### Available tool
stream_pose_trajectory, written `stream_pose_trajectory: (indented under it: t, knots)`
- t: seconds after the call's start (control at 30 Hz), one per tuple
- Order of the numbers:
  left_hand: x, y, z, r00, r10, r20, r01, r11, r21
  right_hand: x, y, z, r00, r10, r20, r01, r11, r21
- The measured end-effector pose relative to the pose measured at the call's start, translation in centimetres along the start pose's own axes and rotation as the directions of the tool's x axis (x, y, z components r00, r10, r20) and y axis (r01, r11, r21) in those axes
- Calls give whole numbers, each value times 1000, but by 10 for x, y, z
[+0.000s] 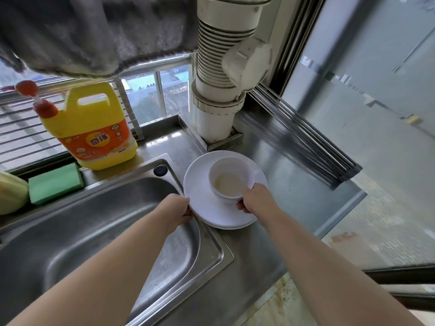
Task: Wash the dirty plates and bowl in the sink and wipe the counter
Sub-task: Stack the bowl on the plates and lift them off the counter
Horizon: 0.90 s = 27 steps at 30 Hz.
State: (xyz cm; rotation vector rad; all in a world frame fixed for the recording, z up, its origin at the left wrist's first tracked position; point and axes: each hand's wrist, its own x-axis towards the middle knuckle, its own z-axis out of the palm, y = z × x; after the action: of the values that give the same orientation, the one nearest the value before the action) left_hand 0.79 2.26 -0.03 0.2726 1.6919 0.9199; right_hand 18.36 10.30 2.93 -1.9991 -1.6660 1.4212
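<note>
White plates (204,203): stacked on the steel counter (294,184), just right of the sink (94,231).
Bowl (229,182): on the top plate, pale residue inside.
Left hand (176,210): pinches the stack's left rim.
Right hand (255,198): grips the bowl's near wall.
Detergent jug (94,128): yellow, behind the sink.
Sponge (55,183): green, beside the jug.

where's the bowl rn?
Head view, centre-right: the white bowl sits on the stacked white plates on the counter right of the sink, right hand gripping its near rim.
</note>
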Motion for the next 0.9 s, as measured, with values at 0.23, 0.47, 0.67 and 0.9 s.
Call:
stream_pose_trajectory:
  t: [0.23,0.47,0.67,0.9]
  knots:
    - [4,9,1,999,36,25,-35,999,-30,4,12,-21,992,-61,-111,49,993,-111]
    - [9,22,7,995,62,81,-57,997,-61,27,30,-45,977,211,22,-206,919,336]
    - [14,20,17,999,7,40,-2,992,-128,33,24,-24,985,140,103,-174,758,628]
    - [-17,6,2,998,54,-24,-59,966,-251,18,11,-18,995,62,75,-94,805,586]
